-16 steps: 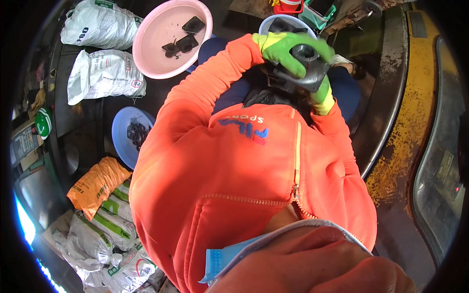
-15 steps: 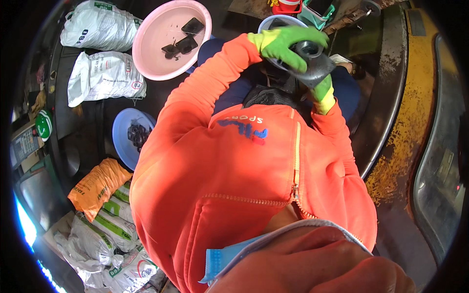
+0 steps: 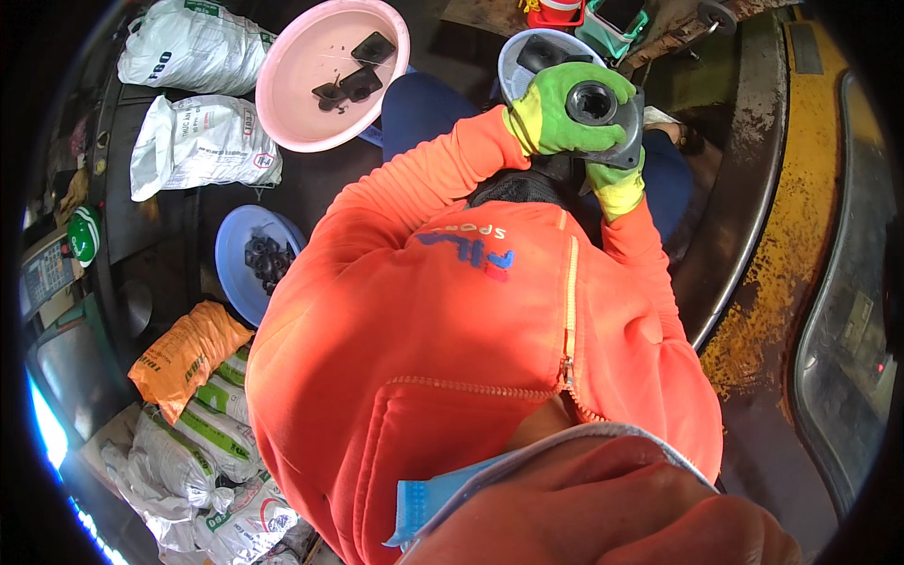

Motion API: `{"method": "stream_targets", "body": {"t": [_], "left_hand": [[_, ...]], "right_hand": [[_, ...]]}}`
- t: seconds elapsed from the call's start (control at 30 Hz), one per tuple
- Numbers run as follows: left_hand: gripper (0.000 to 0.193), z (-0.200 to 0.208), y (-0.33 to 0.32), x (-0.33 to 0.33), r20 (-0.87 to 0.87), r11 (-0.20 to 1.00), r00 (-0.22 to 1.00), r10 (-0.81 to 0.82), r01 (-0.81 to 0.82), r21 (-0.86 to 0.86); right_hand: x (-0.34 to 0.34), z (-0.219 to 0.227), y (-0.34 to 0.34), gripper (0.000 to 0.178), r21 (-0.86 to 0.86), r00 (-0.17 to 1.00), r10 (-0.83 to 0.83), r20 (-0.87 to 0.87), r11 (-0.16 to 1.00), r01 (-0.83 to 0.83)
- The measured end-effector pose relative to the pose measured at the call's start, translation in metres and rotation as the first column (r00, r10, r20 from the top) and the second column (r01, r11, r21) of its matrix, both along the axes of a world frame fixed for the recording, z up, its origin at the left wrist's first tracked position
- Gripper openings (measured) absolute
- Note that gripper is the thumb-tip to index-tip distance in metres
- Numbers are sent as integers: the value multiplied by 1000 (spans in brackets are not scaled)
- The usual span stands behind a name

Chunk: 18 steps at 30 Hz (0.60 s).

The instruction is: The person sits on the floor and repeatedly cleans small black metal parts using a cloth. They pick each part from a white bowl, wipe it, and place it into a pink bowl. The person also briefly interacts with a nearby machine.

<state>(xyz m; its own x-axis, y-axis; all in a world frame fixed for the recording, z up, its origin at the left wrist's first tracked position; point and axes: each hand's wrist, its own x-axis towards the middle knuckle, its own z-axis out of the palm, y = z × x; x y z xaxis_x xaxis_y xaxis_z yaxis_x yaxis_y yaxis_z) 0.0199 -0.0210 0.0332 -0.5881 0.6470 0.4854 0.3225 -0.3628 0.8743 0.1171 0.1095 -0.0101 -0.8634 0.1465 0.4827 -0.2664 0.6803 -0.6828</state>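
A black square plate-like part with a round hollow collar [image 3: 635,122] is held up in front of my lap, its collar facing me. My left hand [image 3: 554,118], in a green and yellow glove, wraps over its left and upper side, fingers around the collar. Gloved the same way, my right hand [image 3: 617,181] grips the lower right corner from beneath; some of its fingers are hidden. Just beyond my hands stands a light blue basin [image 3: 509,64] with similar black parts [image 3: 541,54] in it.
A pink basin [image 3: 273,113] to the left contains several black parts. Nearer is a blue basin [image 3: 229,268] of small black pieces. White sacks [image 3: 202,146] and an orange sack [image 3: 188,358] lie at left. A rusty yellow metal frame [image 3: 772,282] stands at right.
The black part has been turned from a tilted position so its collar faces me. My left hand has come down slightly toward me; the light blue basin behind shows more.
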Motion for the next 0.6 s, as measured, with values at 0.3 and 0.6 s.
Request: {"method": "stream_targets", "body": {"t": [0.3, 0.6], "left_hand": [[38, -1, -9, -9, 48, 971, 973, -225, 228, -68], [35, -1, -5, -24, 147, 949, 943, -299, 310, -55]], "right_hand": [[10, 15, 12, 38, -322, 930, 310, 197, 917, -237], [0, 2, 4, 37, -726, 933, 331, 139, 675, -131]]}}
